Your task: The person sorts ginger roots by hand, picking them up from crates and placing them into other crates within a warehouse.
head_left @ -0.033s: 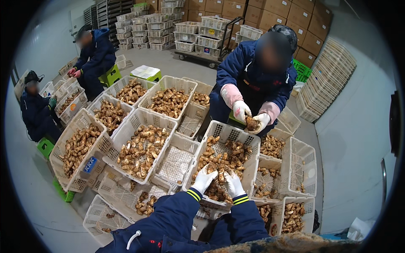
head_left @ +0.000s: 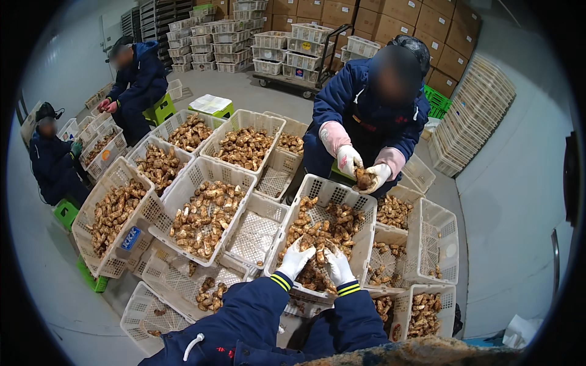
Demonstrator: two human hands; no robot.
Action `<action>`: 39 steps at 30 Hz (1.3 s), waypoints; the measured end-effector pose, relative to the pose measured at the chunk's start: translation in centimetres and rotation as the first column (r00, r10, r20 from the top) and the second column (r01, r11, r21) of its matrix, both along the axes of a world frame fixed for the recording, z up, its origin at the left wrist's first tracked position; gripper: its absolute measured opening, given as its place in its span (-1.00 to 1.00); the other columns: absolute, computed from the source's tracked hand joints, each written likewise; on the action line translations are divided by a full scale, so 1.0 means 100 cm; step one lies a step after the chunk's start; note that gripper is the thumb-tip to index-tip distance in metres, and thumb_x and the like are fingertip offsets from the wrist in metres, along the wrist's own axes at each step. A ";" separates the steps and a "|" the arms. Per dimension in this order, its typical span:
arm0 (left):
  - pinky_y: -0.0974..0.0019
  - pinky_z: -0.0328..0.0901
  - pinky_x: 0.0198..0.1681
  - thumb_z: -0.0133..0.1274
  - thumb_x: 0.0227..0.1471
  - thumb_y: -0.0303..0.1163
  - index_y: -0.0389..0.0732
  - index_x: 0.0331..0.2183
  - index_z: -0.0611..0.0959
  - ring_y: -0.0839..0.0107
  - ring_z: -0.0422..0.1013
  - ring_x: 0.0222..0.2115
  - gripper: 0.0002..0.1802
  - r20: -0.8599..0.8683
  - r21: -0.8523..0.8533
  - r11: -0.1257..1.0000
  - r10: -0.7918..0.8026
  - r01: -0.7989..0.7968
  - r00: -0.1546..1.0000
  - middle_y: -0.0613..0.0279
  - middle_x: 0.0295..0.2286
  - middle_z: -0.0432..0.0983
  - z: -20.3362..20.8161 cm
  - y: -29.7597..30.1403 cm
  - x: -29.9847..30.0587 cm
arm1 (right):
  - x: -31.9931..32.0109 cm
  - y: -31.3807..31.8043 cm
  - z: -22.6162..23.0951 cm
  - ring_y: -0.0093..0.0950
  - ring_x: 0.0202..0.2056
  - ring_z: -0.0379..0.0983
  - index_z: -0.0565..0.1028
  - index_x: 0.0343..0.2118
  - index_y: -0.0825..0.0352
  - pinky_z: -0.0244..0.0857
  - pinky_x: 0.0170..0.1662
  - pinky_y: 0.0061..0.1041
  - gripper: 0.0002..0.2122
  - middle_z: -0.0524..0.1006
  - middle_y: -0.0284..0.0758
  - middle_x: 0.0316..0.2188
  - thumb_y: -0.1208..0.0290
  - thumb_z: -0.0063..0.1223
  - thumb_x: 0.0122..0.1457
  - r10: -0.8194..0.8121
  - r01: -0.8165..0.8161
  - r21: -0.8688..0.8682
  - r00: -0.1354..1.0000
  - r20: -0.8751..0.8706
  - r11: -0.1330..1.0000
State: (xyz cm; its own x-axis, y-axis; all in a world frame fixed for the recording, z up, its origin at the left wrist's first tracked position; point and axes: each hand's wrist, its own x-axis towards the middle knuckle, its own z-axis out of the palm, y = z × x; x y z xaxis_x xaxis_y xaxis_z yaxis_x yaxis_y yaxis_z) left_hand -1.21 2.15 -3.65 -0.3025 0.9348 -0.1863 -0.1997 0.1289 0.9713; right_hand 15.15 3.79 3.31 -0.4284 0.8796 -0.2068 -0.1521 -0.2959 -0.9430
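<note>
My left hand, in a white glove, is closed at the near end of a white perforated crate that holds a heap of brown and cream mushrooms. Beside it my right hand, gloved too, has its fingers curled in. Between the two hands is a stubby mushroom, gripped from both sides; the gloves partly cover it. Across the crate, a co-worker in a dark blue jacket holds another mushroom in two white gloves.
Mushroom crates stand close on my left and right. One crate beside mine shows its bare grid bottom. Two people sit at the far left. Stacked crates, a cart and cardboard boxes line the back.
</note>
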 end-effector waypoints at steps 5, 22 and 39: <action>0.40 0.35 -0.08 0.22 -0.03 -0.41 -0.37 0.07 0.41 0.45 0.44 -0.17 -0.38 -0.209 0.015 1.000 -0.015 0.018 0.978 0.15 -0.12 0.52 0.032 -0.005 0.004 | 0.006 0.008 -0.020 -0.60 -0.15 0.41 0.30 0.12 0.42 0.32 -0.10 -0.65 -0.59 0.48 -0.33 -0.08 0.39 -0.03 0.25 -0.056 0.051 0.091 0.997 0.056 0.995; 0.35 0.30 0.01 0.26 -0.09 -0.27 -0.34 0.13 0.33 0.29 0.44 -0.09 -0.22 -0.209 -0.035 0.999 -0.026 0.020 0.977 -0.01 -0.06 0.48 0.027 -0.002 -0.002 | 0.001 0.007 -0.002 -0.51 -0.01 0.37 0.30 0.13 0.46 0.23 0.07 -0.57 -0.58 0.45 -0.25 0.01 0.51 0.01 0.20 -0.103 0.081 0.151 0.984 0.144 0.985; 0.48 0.40 -0.20 0.20 -0.06 -0.64 -0.36 0.08 0.37 0.50 0.45 -0.25 -0.36 -0.126 0.084 0.996 0.038 -0.027 0.991 0.15 -0.18 0.51 -0.001 0.004 0.000 | -0.007 0.009 -0.004 -0.57 -0.05 0.39 0.29 0.13 0.46 0.27 0.01 -0.63 -0.57 0.46 -0.29 -0.02 0.63 -0.01 0.17 -0.085 0.069 0.151 0.991 0.107 0.986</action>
